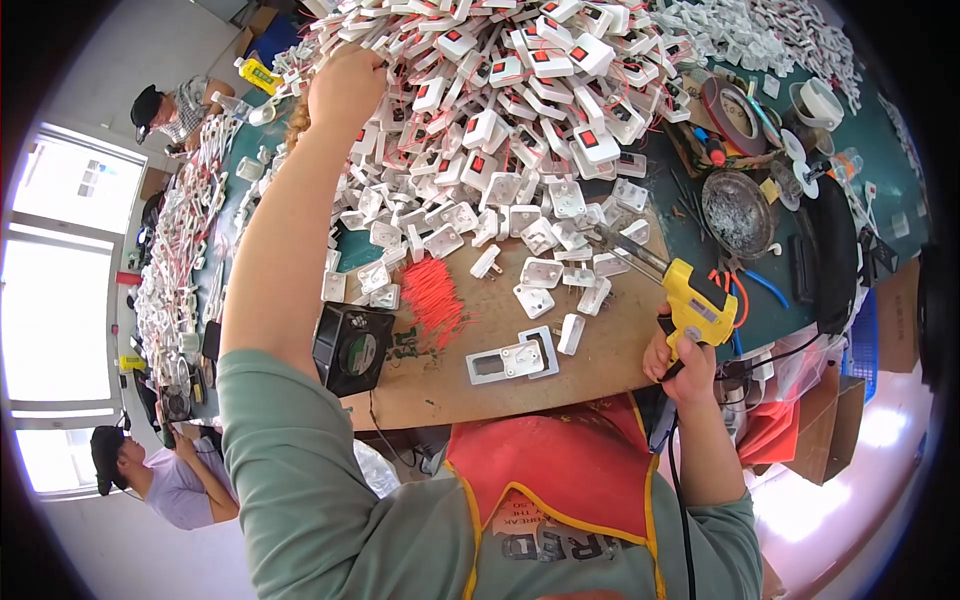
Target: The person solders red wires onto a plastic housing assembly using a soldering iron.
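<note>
My left hand (pixel 348 88) reaches far out to the left edge of the big pile of white plastic housings (pixel 480 130) with red switches and red wires. Its fingers are curled in; what they hold, if anything, is hidden. In my right hand (pixel 685 368) is a yellow soldering gun (pixel 697 305), gripped by its handle, its long metal tip pointing up-left over loose white plug housings (pixel 541 271). Between my arms lie a bundle of short red wires (pixel 432 300) and a grey metal jig (pixel 488 368) with a white housing part set in it.
A small black fan (pixel 352 348) stands by my left upper arm. To the right are a round metal dish (pixel 738 213), blue-handled pliers (pixel 765 287), a solder reel (pixel 733 115) and a black cable. Two other people sit at the left along a side table heaped with wired parts (pixel 185 245).
</note>
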A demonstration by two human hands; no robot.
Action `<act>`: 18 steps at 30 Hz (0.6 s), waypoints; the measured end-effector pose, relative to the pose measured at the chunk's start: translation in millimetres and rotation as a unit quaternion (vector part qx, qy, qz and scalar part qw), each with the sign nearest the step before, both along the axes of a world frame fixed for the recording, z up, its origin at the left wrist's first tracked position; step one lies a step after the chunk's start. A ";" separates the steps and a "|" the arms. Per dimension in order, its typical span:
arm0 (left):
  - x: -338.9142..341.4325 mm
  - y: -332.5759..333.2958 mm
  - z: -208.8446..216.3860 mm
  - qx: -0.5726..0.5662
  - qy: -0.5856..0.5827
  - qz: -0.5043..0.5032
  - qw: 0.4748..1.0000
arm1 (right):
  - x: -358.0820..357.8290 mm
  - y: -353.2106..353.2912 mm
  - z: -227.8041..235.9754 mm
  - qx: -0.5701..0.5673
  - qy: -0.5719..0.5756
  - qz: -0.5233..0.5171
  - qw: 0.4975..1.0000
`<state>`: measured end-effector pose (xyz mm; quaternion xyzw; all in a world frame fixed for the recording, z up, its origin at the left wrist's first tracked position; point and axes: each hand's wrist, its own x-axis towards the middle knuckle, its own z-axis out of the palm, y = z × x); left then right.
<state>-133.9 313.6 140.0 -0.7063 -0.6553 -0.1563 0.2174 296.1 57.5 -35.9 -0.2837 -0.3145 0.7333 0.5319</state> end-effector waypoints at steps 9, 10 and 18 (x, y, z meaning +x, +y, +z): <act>-6.7 -28.6 27.8 -0.024 0.012 -0.016 1.000 | -2.5 1.0 1.9 0.002 -0.003 0.001 1.000; -2.8 -45.2 35.6 -0.027 0.002 -0.014 1.000 | -1.2 0.1 0.2 0.006 -0.004 0.000 1.000; 32.3 -218.8 46.4 -0.033 -0.176 0.068 0.981 | 3.0 -3.7 -3.2 0.005 -0.016 -0.004 1.000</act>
